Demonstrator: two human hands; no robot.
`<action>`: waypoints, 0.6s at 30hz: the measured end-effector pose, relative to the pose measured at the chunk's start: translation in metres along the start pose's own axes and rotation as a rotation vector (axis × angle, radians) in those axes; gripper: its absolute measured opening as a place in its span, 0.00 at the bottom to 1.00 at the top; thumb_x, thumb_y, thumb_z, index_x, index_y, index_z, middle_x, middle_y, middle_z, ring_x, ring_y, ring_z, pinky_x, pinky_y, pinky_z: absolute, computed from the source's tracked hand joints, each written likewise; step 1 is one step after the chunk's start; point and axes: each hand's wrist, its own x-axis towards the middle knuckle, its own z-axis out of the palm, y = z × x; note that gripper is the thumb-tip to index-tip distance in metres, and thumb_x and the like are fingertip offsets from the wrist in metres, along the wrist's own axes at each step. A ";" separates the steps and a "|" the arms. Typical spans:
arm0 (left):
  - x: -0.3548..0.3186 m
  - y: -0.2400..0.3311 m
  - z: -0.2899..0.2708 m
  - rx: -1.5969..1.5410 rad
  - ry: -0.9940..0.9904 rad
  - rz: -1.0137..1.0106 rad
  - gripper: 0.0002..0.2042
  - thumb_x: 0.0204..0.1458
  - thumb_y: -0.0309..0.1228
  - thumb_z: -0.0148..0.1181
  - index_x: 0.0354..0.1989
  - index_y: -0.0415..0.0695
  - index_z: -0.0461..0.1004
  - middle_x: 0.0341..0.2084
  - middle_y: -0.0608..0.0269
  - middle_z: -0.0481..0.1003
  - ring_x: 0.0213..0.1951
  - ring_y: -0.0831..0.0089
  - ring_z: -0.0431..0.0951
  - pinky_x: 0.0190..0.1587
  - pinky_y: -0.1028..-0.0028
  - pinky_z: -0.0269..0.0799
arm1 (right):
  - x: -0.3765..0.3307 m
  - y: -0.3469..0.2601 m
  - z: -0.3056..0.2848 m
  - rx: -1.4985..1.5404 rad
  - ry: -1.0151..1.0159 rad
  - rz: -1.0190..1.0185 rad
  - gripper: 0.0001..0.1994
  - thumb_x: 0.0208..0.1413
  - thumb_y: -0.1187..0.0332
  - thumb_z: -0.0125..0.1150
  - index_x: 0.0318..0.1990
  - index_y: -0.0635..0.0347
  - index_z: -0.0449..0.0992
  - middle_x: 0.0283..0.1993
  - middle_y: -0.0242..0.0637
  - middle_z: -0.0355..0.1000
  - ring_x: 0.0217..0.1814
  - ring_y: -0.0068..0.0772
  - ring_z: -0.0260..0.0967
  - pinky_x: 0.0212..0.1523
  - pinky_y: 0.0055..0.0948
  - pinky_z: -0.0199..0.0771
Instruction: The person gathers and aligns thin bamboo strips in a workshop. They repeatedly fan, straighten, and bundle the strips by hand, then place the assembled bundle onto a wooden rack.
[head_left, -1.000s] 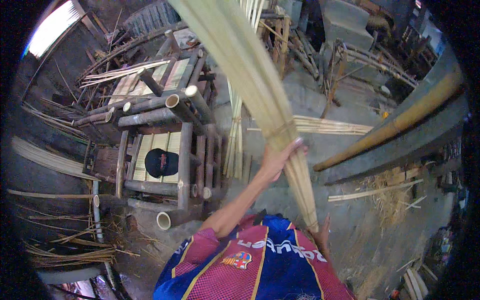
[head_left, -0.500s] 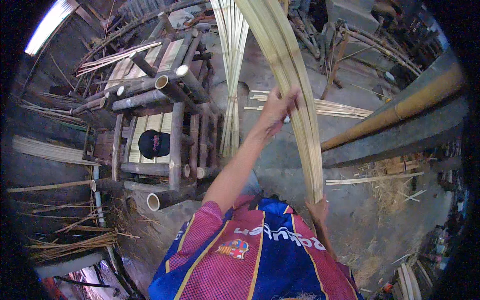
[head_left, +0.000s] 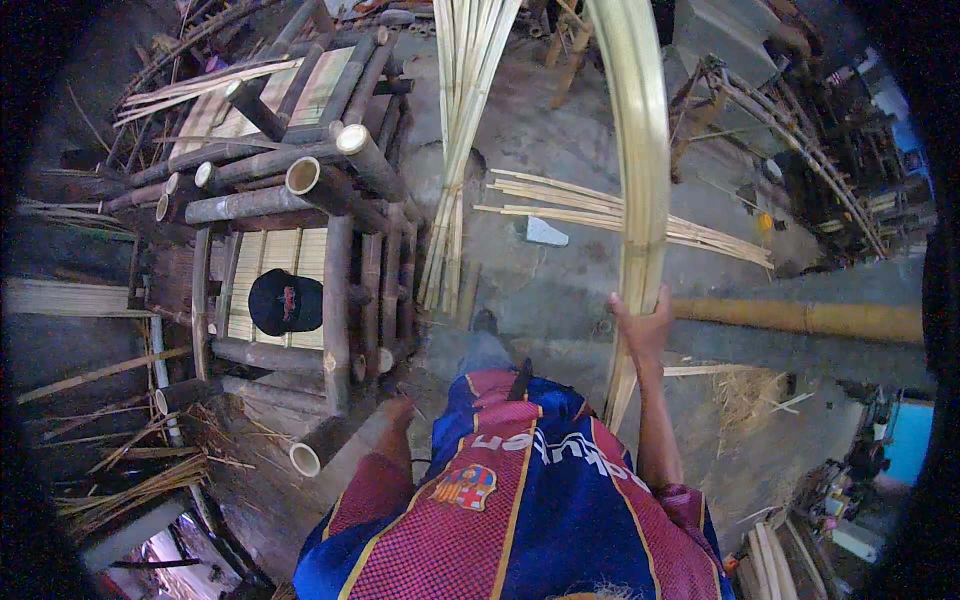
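A long bundle of pale split bamboo strips (head_left: pixel 643 150) rises past the upper edge of the head view, its lower end beside my shirt. My right hand (head_left: pixel 645 325) is closed around its lower part, the thumb and fingers on either edge. Low at my left side is my left hand (head_left: pixel 396 412), away from the bundle; its fingers are too foreshortened to make out. Ahead of me, a second sheaf of thin bamboo strips (head_left: pixel 455 190) stands fanned out at the top.
At left stands a bamboo frame bench (head_left: pixel 340 300) with a black cap (head_left: pixel 285 302) on its slats. More strips (head_left: pixel 560 195) lie on the floor beside a small pale block (head_left: pixel 547 232). A thick bamboo pole (head_left: pixel 800 316) extends at right, with shavings (head_left: pixel 750 400) nearby.
My left hand has let go of the bundle and dropped to my left side. My right hand has moved up and forward with the bundle, which now stands straighter.
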 end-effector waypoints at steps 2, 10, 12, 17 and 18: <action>-0.016 0.000 -0.025 0.240 -0.001 0.044 0.11 0.56 0.38 0.61 0.37 0.42 0.77 0.28 0.61 0.78 0.31 0.69 0.79 0.30 0.66 0.74 | 0.030 -0.028 0.010 0.087 0.008 0.008 0.25 0.46 0.59 0.76 0.46 0.63 0.72 0.34 0.36 0.75 0.34 0.30 0.74 0.35 0.32 0.74; 0.049 0.042 0.034 0.289 0.217 -0.034 0.08 0.59 0.35 0.59 0.37 0.43 0.76 0.27 0.65 0.76 0.25 0.73 0.77 0.24 0.73 0.72 | 0.161 -0.096 0.026 0.140 0.055 -0.118 0.17 0.54 0.63 0.71 0.45 0.62 0.74 0.35 0.33 0.74 0.34 0.24 0.70 0.36 0.27 0.71; 0.071 0.083 0.096 0.031 0.240 0.044 0.10 0.59 0.36 0.60 0.39 0.42 0.77 0.28 0.65 0.77 0.26 0.74 0.77 0.26 0.74 0.73 | 0.188 -0.116 0.025 0.147 0.091 -0.119 0.18 0.53 0.62 0.72 0.46 0.63 0.75 0.39 0.35 0.75 0.40 0.26 0.71 0.44 0.29 0.72; 0.093 0.154 0.192 -0.018 0.235 -0.028 0.11 0.59 0.38 0.60 0.41 0.43 0.79 0.30 0.66 0.78 0.28 0.75 0.78 0.32 0.74 0.76 | 0.259 -0.153 0.021 0.106 0.259 -0.235 0.24 0.49 0.56 0.75 0.46 0.64 0.76 0.42 0.38 0.77 0.41 0.29 0.72 0.45 0.32 0.73; 0.098 0.156 0.198 0.018 0.205 -0.024 0.11 0.59 0.38 0.60 0.41 0.43 0.79 0.30 0.66 0.78 0.29 0.75 0.79 0.33 0.74 0.77 | 0.273 -0.154 0.018 0.109 0.283 -0.228 0.25 0.48 0.55 0.75 0.46 0.64 0.75 0.43 0.39 0.77 0.41 0.29 0.73 0.46 0.32 0.73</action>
